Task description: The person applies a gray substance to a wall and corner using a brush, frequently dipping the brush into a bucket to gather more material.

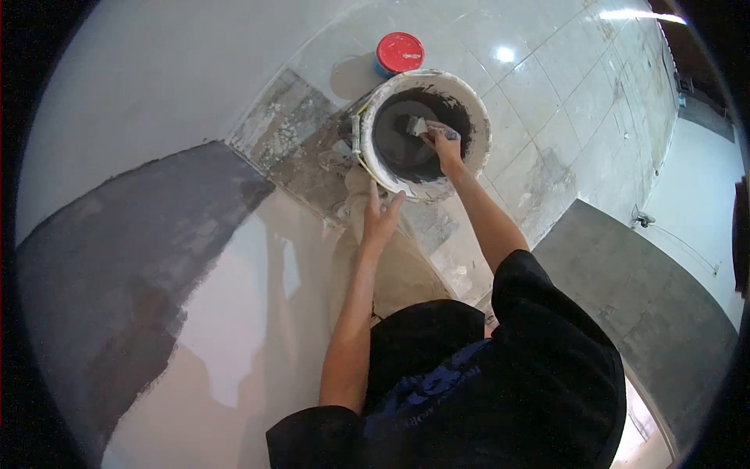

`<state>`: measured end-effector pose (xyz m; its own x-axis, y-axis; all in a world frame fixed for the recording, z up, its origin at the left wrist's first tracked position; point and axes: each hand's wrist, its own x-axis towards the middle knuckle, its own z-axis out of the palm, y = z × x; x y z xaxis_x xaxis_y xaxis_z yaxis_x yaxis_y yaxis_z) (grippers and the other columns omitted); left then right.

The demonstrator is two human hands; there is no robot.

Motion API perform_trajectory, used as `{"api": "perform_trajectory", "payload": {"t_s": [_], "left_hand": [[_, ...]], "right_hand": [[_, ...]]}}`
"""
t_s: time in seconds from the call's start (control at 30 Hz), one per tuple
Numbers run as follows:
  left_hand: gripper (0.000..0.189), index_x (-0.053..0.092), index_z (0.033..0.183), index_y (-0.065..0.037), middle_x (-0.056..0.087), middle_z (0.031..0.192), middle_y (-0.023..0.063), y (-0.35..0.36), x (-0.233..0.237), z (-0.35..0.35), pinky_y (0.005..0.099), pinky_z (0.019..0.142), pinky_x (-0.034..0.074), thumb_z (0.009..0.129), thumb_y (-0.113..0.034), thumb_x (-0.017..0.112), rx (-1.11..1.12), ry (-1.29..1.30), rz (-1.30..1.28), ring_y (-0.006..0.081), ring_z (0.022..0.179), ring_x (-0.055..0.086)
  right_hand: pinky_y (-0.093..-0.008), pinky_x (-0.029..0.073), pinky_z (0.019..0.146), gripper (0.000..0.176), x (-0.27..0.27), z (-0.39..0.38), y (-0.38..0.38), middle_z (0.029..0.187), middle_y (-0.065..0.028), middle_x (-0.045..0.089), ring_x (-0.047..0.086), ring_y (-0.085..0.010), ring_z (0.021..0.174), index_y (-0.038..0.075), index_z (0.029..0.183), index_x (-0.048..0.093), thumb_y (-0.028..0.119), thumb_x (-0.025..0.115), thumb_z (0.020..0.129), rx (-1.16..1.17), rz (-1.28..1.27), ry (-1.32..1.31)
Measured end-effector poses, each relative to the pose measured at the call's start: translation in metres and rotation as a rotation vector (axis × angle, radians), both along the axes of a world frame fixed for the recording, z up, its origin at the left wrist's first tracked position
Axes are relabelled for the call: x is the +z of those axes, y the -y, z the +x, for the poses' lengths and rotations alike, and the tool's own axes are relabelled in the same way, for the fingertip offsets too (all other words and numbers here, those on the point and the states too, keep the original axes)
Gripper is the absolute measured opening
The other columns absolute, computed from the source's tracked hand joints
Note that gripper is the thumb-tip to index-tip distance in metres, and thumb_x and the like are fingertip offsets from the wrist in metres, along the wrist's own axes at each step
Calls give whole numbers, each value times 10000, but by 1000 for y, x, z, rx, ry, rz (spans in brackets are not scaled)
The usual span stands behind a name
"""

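A white bucket smeared with dark material stands on the floor, with dark grey liquid inside. Over the liquid, within the bucket's rim, my right hand is closed on a brush whose pale end points left; its lower end is hard to make out. My left hand is at the bucket's near edge, fingers spread and touching the rim, holding nothing. A wire handle with a pale grip hangs on the bucket's left side.
Behind the bucket stands a tub with a red lid. The wall at left is partly coated dark grey, the rest pale. Glossy tiles cover the floor at right, with a stained, rough strip by the wall. Another wall has a grey lower part.
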<state>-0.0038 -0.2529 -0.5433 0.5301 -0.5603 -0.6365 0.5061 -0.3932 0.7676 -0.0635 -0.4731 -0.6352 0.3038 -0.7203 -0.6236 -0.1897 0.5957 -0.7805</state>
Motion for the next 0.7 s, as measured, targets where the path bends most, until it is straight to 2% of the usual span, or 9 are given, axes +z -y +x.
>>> {"api": "perform_trajectory", "payload": {"t_s": [0.03, 0.13, 0.23, 0.33, 0.43, 0.53, 0.57, 0.67, 0.7], "left_hand": [[849, 228, 1469, 52, 558, 1285, 216, 1, 10, 3, 337, 910, 441, 851, -273, 711, -15, -7, 26, 241, 1095, 568], [878, 184, 1486, 39, 541, 1308, 218, 5, 22, 0, 346, 923, 438, 854, -267, 711, 6, -2, 0, 256, 1143, 556], [902, 145, 1496, 29, 508, 1344, 224, 4, 15, -6, 359, 959, 432, 855, -256, 712, -8, 63, -55, 280, 1190, 537], [903, 142, 1495, 27, 477, 1372, 228, 8, 23, -5, 368, 998, 424, 853, -248, 714, -12, -20, -34, 292, 1202, 531], [906, 123, 1507, 4, 392, 1447, 223, 15, 39, 3, 345, 1069, 333, 864, -294, 687, -30, -96, -4, 287, 1308, 416], [870, 201, 1474, 35, 441, 1403, 228, 15, 37, -4, 346, 1041, 376, 851, -307, 703, -23, -18, 4, 280, 1264, 469], [859, 227, 1463, 47, 465, 1382, 231, 13, 33, -3, 349, 1027, 396, 846, -307, 709, -27, 11, 2, 280, 1243, 495], [841, 265, 1448, 63, 494, 1358, 237, 7, 22, 1, 348, 1012, 408, 843, -318, 708, -63, 53, 3, 284, 1236, 511], [838, 270, 1447, 64, 497, 1357, 239, 7, 21, 2, 347, 1013, 403, 844, -322, 704, -72, 59, 6, 287, 1242, 506]], "right_hand": [[-268, 536, 823, 169, 10, 0, 2, 947, -88, 679, 652, -174, 890, -15, 1024, 673, 92, 599, 916, 24, -28, -5], [-277, 515, 767, 137, 53, -7, 7, 887, -77, 695, 658, -158, 873, 11, 988, 692, 78, 617, 896, 369, -410, -159], [-298, 501, 729, 130, 127, -1, -4, 869, -100, 708, 674, -174, 859, 23, 982, 693, 73, 629, 881, 498, -823, -219], [-326, 510, 729, 117, 142, -5, -15, 912, -151, 708, 692, -245, 833, 29, 965, 690, 73, 631, 875, 413, -1029, -128], [-315, 505, 695, 98, 117, -11, -29, 869, -129, 711, 679, -187, 774, 25, 936, 696, 53, 652, 853, 365, -1166, -82], [-342, 516, 689, 117, 81, -27, -39, 874, -173, 707, 691, -316, 747, 34, 945, 685, 84, 662, 843, 531, -962, -396], [-344, 513, 684, 144, 76, -31, -36, 856, -164, 711, 698, -295, 751, 33, 953, 693, 110, 685, 831, 506, -912, -296], [-350, 517, 708, 167, 83, -38, -35, 902, -154, 719, 703, -271, 794, 44, 970, 700, 93, 709, 811, 387, -613, -329], [-343, 517, 716, 173, 83, -41, -31, 913, -149, 720, 701, -260, 802, 40, 975, 699, 82, 712, 808, 421, -646, -316]]}}
